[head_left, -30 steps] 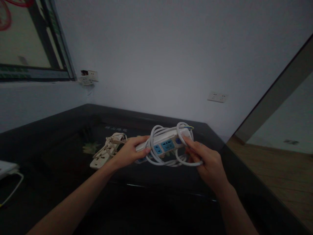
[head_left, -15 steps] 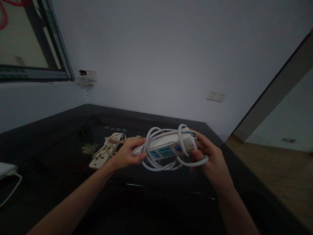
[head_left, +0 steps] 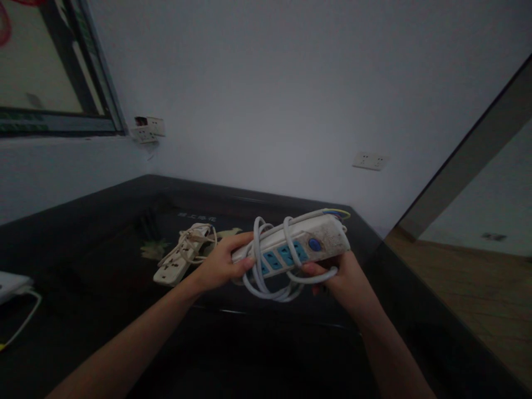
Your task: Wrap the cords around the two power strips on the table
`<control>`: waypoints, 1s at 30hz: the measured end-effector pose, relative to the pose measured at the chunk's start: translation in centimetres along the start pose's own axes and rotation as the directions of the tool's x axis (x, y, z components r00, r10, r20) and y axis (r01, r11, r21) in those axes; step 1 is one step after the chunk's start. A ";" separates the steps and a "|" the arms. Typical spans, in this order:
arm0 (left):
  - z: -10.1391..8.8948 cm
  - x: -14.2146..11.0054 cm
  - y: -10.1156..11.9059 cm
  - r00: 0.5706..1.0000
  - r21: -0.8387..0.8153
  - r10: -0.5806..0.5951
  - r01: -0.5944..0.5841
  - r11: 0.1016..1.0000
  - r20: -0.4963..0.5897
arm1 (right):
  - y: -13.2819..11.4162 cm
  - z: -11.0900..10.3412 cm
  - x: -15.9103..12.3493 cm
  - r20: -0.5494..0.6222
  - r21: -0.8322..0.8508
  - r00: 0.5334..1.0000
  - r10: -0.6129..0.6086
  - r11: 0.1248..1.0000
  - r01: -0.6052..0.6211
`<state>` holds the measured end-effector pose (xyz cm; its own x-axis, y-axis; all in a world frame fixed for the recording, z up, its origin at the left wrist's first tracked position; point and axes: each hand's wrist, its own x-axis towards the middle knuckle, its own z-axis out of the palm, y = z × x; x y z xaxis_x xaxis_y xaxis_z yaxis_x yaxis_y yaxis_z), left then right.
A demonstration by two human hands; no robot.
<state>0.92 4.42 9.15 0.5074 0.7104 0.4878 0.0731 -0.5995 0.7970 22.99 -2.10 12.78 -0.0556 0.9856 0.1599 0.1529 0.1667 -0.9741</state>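
Observation:
A white power strip with blue sockets and a round blue switch is held above the black table, tilted up to the right. Its grey-white cord loops round the body, and bare coloured wire ends stick out at the upper right. My left hand is closed on the strip's left end, thumb in front. My right hand grips from below at the right, with a loop of cord between thumb and fingers; some fingertips are hidden behind the strip.
A second power strip, wrapped in its own cord, lies on the black table left of my hands. A white device with a cable sits at the far left. Wall sockets are on the wall behind, and loose ones hang by the window.
My right hand has moved down and left, from the strip's right end to its underside and the cord. A cord loop has slid left, uncovering the switch and dirty end.

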 end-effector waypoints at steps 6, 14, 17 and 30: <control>0.9 0.6 -0.3 0.943 -0.444 -0.271 0.162 0.881 -0.193 | 0.4 -0.2 0.4 -0.134 -0.126 0.971 -0.200 0.975 0.183; 0.1 1.3 -1.3 0.856 -0.561 -0.443 0.236 0.793 -0.267 | 0.4 -2.8 0.4 -0.109 -0.429 0.968 -0.227 0.889 0.161; 0.0 1.4 -1.5 0.849 -0.588 -0.480 0.277 0.760 -0.220 | 0.5 -4.2 0.9 -0.133 -0.499 0.957 -0.256 0.852 0.159; -1.1 1.5 -1.0 0.794 -0.629 -0.478 0.162 0.761 -0.374 | 1.6 -8.1 2.0 -0.318 -0.579 0.893 -0.319 0.811 0.083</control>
<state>0.69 6.48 9.50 0.0469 0.9891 0.1394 -0.4019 -0.1091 0.9092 31.11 0.42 12.79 0.2154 0.8364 0.5040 0.6910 0.2341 -0.6839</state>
